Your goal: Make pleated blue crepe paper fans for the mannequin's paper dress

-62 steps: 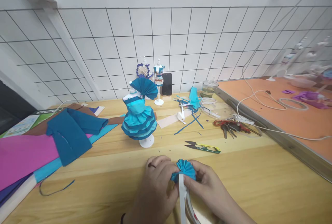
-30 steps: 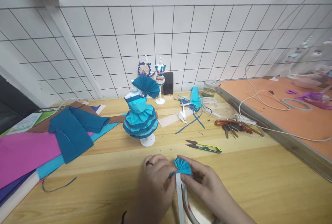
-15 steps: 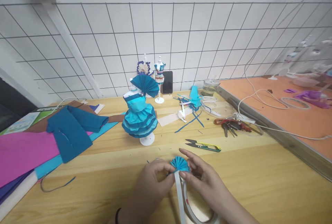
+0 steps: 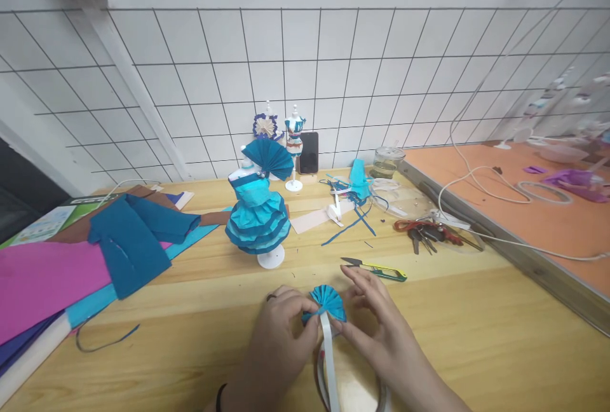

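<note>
A small pleated paper fan (image 4: 328, 299), bright blue with a darker edge, is pinched between the thumb and fingers of my left hand (image 4: 284, 329). From its gathered lower middle, a strip of whitish tape (image 4: 328, 351) runs down towards me. My right hand (image 4: 376, 316) is at the fan's right side, its thumb tip touching the lower right edge; the index finger is raised and apart. Below the fan, between my wrists, stands a roll of tape (image 4: 321, 379), partly hidden by the strip. Thread snips (image 4: 381, 269) lie just beyond my right fingers.
Behind the fan stands a mini dress form in a tiered blue paper dress (image 4: 257, 224). Folded coloured paper (image 4: 131, 243) covers the left side. Paper scraps (image 4: 357, 183), a glass jar (image 4: 388, 162), keys (image 4: 424, 233) and a phone (image 4: 309, 152) lie farther back. A white cable (image 4: 538, 247) crosses the right.
The fan has shifted slightly left and tilted. My right fingers have spread away from it, and the tape roll has swung left beneath the strip.
</note>
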Available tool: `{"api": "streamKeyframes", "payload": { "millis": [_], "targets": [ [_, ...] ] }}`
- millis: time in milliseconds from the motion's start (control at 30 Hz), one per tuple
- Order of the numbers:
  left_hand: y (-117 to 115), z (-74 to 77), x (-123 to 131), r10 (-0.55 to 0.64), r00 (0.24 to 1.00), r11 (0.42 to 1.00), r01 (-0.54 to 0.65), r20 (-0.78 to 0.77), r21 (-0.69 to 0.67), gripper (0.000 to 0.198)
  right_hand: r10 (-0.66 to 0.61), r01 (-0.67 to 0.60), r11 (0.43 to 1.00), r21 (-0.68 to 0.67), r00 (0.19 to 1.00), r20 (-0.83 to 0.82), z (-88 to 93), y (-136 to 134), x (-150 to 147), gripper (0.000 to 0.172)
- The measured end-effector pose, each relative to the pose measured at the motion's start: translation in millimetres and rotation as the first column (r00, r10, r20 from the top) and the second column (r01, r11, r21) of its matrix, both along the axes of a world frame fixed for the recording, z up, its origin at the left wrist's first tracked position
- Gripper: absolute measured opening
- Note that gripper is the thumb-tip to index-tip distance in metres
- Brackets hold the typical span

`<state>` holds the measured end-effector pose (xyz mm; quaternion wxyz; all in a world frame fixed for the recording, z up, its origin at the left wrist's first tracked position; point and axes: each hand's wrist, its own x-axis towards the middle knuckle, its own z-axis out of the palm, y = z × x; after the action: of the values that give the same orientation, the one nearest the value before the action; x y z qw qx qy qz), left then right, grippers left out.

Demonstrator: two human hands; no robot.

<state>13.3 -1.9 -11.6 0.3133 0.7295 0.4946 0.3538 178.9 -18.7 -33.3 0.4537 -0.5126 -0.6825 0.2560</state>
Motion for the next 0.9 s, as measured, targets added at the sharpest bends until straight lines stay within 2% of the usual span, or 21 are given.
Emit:
{"api": "streamKeyframes", "payload": {
  "millis": [67,133,267,400,533,733,900],
  "targets": [
    [-1,-1.0,0,0.005,0.998,0.999,-0.002,-0.061,0.054,0.015,0.013,-0.056,0.98,0.189,0.974,0.224,6.4,-4,1,0.04],
    [-1,-1.6,0,0.015,0.996,0.997,-0.008,-0.083,0.082,0.014,0.009,-0.144,0.935,0.324,0.922,0.386,13.0,-8,0,0.03],
    [-1,-0.8,-3,0.036,0.998,0.998,-0.034,-0.058,0.045,0.013,-0.032,-0.239,0.852,0.467,0.865,0.5,14.9,-12,-3,0.017],
    [2,-1.8,-7,0.051,0.996,0.981,-0.038,0.067,-0.188,0.011,0.018,-0.282,0.851,0.444,0.859,0.511,1.0,-18,-3,0.022],
    [5,-7.7,-8,0.062,0.961,0.897,0.064,0.269,-0.437,0.005,0.048,-0.305,0.843,0.443,0.863,0.503,-0.9,-24,-4,0.032],
    [7,-6.8,-6,0.129,0.897,0.792,0.163,0.423,-0.588,0.007,0.133,-0.433,0.843,0.32,0.743,0.656,18.6,-23,-1,0.033],
    [9,-4.6,-7,0.17,0.827,0.674,0.299,0.536,-0.675,0.018,0.112,-0.396,0.855,0.335,0.771,0.627,-2.1,-22,-1,0.04]
  ]
}}
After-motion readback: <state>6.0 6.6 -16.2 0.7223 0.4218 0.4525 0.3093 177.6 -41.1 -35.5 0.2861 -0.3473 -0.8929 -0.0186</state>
